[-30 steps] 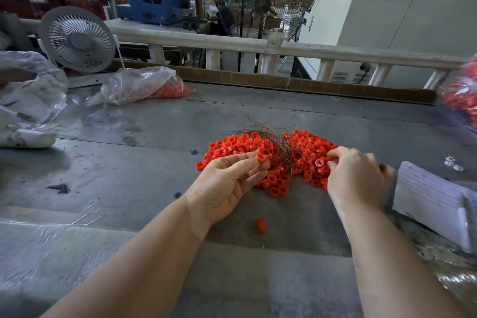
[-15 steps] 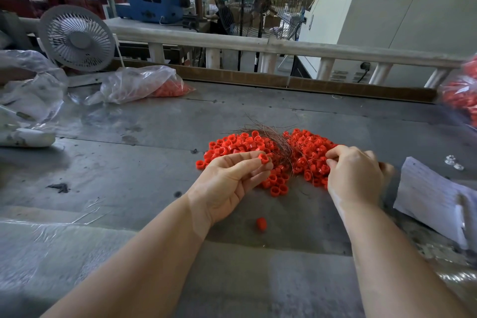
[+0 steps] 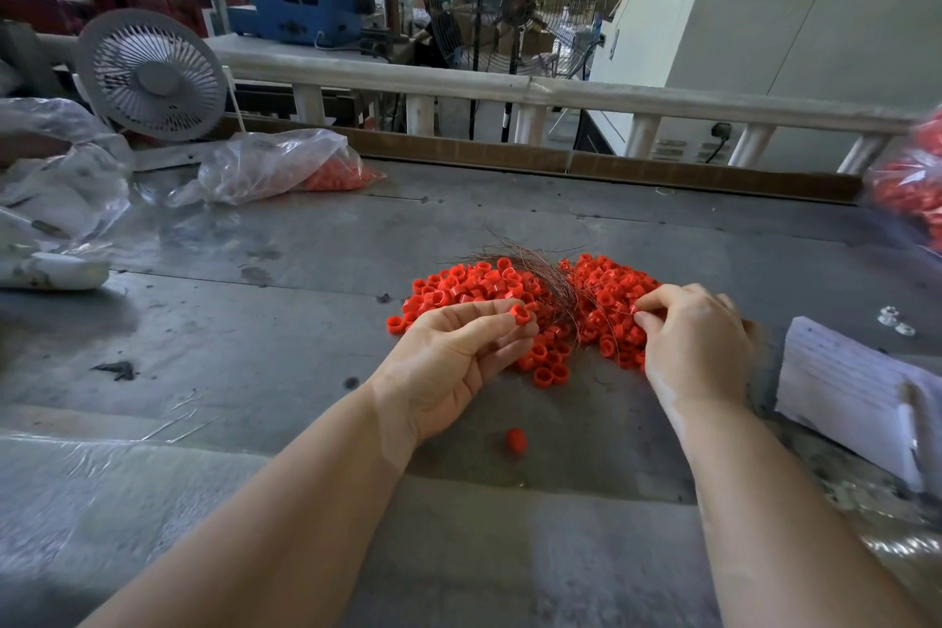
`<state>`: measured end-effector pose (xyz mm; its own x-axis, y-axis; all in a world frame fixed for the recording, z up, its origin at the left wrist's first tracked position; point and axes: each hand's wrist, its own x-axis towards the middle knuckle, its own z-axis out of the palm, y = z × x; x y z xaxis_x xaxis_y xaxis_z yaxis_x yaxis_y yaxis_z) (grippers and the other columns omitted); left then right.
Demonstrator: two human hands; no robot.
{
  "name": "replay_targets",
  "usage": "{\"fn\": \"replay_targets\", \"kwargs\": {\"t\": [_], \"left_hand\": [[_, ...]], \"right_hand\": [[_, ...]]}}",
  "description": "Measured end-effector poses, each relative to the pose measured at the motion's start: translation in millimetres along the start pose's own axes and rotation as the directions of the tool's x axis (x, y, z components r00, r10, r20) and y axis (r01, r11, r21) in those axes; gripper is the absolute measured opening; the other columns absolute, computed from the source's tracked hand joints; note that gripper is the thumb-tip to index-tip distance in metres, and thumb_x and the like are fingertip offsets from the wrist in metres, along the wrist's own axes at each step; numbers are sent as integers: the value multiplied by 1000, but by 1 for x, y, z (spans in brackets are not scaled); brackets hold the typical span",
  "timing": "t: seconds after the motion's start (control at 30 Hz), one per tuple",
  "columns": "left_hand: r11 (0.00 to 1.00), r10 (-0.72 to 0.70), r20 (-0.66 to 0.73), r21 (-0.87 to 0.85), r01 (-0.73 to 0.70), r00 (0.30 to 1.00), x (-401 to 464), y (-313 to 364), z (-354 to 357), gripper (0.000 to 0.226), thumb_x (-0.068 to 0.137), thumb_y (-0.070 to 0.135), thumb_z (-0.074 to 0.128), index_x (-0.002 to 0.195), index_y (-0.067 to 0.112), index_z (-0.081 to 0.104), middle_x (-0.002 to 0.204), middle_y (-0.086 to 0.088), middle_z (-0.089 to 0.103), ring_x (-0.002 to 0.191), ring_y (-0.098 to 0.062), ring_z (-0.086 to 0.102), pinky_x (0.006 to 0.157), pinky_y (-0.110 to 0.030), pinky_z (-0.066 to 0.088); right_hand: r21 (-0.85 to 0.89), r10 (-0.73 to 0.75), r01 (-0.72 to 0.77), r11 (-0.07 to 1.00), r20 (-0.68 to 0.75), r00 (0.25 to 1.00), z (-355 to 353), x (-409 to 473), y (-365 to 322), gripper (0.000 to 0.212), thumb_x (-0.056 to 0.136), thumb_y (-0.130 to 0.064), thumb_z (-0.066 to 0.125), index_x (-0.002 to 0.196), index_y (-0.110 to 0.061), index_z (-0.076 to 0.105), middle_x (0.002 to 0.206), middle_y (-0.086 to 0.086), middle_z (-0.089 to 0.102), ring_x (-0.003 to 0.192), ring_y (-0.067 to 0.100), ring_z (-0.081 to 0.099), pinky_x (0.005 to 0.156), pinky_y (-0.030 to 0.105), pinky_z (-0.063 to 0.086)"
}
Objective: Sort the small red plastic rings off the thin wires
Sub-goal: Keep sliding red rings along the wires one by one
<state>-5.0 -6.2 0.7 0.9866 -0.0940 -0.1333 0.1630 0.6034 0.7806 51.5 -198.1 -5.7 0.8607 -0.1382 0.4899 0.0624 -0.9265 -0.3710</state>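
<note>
A pile of small red plastic rings (image 3: 474, 283) lies on the grey table (image 3: 255, 321), split in two heaps by a bundle of thin brown wires (image 3: 548, 273). My left hand (image 3: 453, 362) is palm up at the pile's near left edge and pinches one red ring (image 3: 521, 314) between thumb and fingertips. My right hand (image 3: 693, 337) rests knuckles up on the right heap, its thumb and forefinger pinching a thin wire among the rings. One loose ring (image 3: 516, 440) lies alone near my left wrist.
A clear bag with red rings (image 3: 285, 166) lies at the back left, near a white fan (image 3: 150, 74) and crumpled plastic (image 3: 56, 179). A white paper stack (image 3: 856, 393) sits at the right. Another bag of red rings (image 3: 912, 189) is at the far right edge.
My left hand has lifted slightly with the ring held at its fingertips. My right hand's thumb and forefinger have closed in on a wire in the right heap.
</note>
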Motion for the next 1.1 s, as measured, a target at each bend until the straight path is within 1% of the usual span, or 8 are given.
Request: {"fn": "replay_targets", "kwargs": {"t": [0.17,0.27,0.47,0.53,0.73,0.87,1.0,1.1], "left_hand": [[1000,5,-2,18,-5,1000,0,0,-1,15,79,1,60,92,-4,65,79,-13,70,73,-14,70,66,-22,57],[1000,15,-10,15,-15,1000,1,0,-1,14,77,1,61,90,-3,65,77,-12,70,71,-14,69,65,-21,57],[1000,18,-13,24,-18,1000,1,-1,-1,17,74,3,63,89,-3,66,77,-12,70,71,-14,69,63,-21,56],[1000,17,-11,25,-17,1000,1,-1,-2,14,76,2,62,89,-3,65,76,-12,70,70,-14,69,63,-21,56],[1000,12,-14,28,-11,1000,2,-2,-2,9,80,-1,59,87,-3,66,75,-13,70,68,-13,69,62,-20,56],[999,12,-14,35,-11,1000,2,-2,-1,9,79,0,60,86,-2,66,74,-12,70,68,-13,69,61,-20,55],[999,12,-16,32,-11,1000,2,-2,-1,9,81,-1,59,87,-2,66,74,-12,70,69,-13,69,62,-20,56],[999,9,-18,36,-8,1000,1,-2,-1,9,82,-1,58,87,-2,65,74,-11,70,69,-13,69,62,-20,56]], "right_hand": [[165,-45,55,985,-63,997,-5,-1,-5,5,83,-10,66,86,-11,71,90,9,70,90,29,58,84,43,44],[463,-31,30,886,-5,1000,-9,-2,-13,7,80,-8,70,79,-15,70,80,2,69,77,17,62,73,28,48],[612,-50,4,791,59,997,-8,-4,-20,20,76,-6,72,69,-23,66,66,-12,63,61,-2,57,60,4,41],[605,-73,10,796,79,994,-8,-6,-21,22,77,-5,71,69,-24,64,66,-13,62,62,-2,58,60,4,41],[257,-178,153,954,76,981,1,-11,-19,4,82,-8,67,84,-9,70,89,7,66,90,28,56,80,34,43],[280,-201,188,942,19,979,-2,-11,-19,4,81,-8,68,83,-6,71,90,8,66,87,24,56,75,25,39],[460,-124,103,882,17,992,-5,-11,-24,6,78,-9,71,73,-12,70,72,-5,64,65,-1,53,62,1,35],[560,-99,65,826,31,995,-4,-12,-26,14,75,-8,71,66,-18,67,68,-13,64,67,-1,59,64,3,42]]}}
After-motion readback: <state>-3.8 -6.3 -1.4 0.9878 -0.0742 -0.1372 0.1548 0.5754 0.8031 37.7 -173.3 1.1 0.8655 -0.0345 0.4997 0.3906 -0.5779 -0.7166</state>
